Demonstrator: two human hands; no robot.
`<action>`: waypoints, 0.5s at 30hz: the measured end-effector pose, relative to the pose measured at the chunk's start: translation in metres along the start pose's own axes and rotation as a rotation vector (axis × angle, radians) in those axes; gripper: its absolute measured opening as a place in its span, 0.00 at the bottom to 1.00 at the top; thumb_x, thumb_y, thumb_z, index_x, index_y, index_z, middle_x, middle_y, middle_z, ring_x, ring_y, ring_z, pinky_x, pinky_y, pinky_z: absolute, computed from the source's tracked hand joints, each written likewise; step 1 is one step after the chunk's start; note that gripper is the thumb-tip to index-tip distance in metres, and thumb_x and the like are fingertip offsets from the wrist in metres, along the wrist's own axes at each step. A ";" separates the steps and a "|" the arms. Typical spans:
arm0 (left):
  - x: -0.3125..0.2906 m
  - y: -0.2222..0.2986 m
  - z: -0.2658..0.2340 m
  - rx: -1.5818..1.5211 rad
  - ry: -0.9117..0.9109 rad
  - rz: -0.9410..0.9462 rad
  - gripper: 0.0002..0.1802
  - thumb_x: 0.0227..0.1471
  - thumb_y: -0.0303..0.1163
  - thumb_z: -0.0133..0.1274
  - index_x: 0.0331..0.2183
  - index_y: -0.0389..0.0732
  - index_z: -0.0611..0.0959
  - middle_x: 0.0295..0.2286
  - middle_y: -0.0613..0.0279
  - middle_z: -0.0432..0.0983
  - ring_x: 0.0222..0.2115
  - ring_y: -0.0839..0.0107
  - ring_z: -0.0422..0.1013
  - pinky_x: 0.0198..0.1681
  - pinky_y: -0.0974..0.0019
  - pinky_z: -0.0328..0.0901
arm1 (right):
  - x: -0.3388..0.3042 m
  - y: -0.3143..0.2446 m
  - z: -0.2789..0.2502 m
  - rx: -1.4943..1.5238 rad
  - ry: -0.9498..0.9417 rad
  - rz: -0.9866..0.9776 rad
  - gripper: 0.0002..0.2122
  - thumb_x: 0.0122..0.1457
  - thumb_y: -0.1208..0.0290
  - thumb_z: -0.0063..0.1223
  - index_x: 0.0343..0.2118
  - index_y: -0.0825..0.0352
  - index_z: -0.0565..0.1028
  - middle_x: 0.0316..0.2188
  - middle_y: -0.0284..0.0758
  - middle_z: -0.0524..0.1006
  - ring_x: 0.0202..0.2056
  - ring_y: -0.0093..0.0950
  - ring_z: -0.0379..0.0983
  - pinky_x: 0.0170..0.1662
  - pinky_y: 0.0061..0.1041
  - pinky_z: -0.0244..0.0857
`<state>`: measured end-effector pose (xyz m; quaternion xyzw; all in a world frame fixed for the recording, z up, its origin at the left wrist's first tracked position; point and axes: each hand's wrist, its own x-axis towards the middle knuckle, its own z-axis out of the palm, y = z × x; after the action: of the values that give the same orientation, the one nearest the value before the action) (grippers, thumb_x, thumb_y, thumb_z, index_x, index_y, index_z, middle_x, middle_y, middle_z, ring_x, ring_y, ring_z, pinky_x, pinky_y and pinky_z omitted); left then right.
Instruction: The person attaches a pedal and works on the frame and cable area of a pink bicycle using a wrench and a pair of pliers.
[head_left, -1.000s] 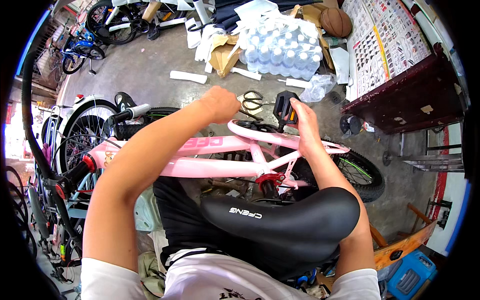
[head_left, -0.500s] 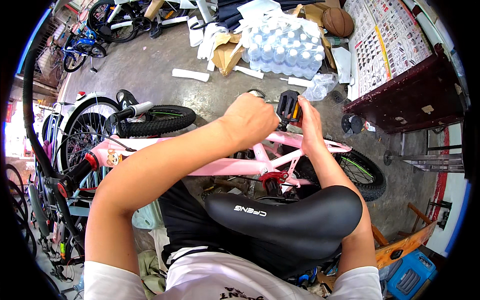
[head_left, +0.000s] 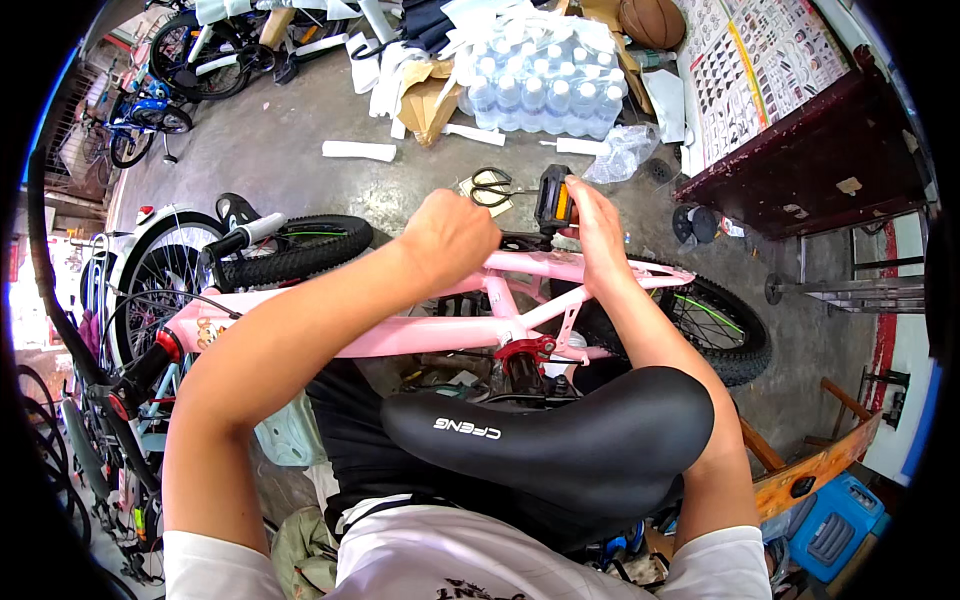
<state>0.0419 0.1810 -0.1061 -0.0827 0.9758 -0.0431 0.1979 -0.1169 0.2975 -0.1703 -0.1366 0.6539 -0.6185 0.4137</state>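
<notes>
Grey concrete floor (head_left: 300, 190) fills the upper frame; shrink-wrapped pack of water bottles (head_left: 540, 75) top centre; dark red wooden cabinet (head_left: 810, 165) upper right.

1. Single view – a head-worn fisheye camera looks steeply down, close above a black saddle (head_left: 560, 440) and pink bicycle frame (head_left: 420, 330).
2. Forearms enter from 6 o'clock; concrete floor (head_left: 300, 190) stretches toward 12 – edges bend at the rim.

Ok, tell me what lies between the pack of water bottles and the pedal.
In the head view, bare concrete floor with a pair of scissors lies between the water bottles and the pedal, which the right hand holds.
</notes>
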 end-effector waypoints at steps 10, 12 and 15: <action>0.081 -0.021 0.076 -0.027 -0.179 0.042 0.11 0.50 0.33 0.52 0.37 0.48 0.85 0.34 0.58 0.82 0.36 0.58 0.79 0.36 0.54 0.73 | 0.005 0.003 -0.002 -0.034 -0.051 -0.038 0.15 0.61 0.53 0.52 0.28 0.61 0.75 0.24 0.24 0.68 0.29 0.17 0.63 0.36 0.21 0.58; 0.077 -0.032 0.081 -0.004 -0.193 0.013 0.11 0.51 0.34 0.52 0.37 0.48 0.85 0.34 0.57 0.82 0.36 0.57 0.79 0.36 0.54 0.73 | 0.005 0.004 -0.002 -0.026 -0.045 -0.025 0.15 0.61 0.54 0.52 0.28 0.61 0.75 0.25 0.24 0.69 0.29 0.17 0.62 0.35 0.21 0.58; 0.055 -0.053 0.069 -0.041 -0.205 -0.061 0.10 0.53 0.34 0.52 0.35 0.46 0.85 0.31 0.56 0.82 0.34 0.56 0.79 0.33 0.54 0.72 | 0.002 0.001 0.001 -0.001 -0.037 -0.022 0.15 0.61 0.54 0.52 0.27 0.62 0.75 0.24 0.24 0.69 0.28 0.17 0.62 0.34 0.20 0.57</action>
<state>0.0265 0.1154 -0.1840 -0.1202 0.9482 -0.0205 0.2934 -0.1170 0.2958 -0.1714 -0.1553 0.6451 -0.6199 0.4189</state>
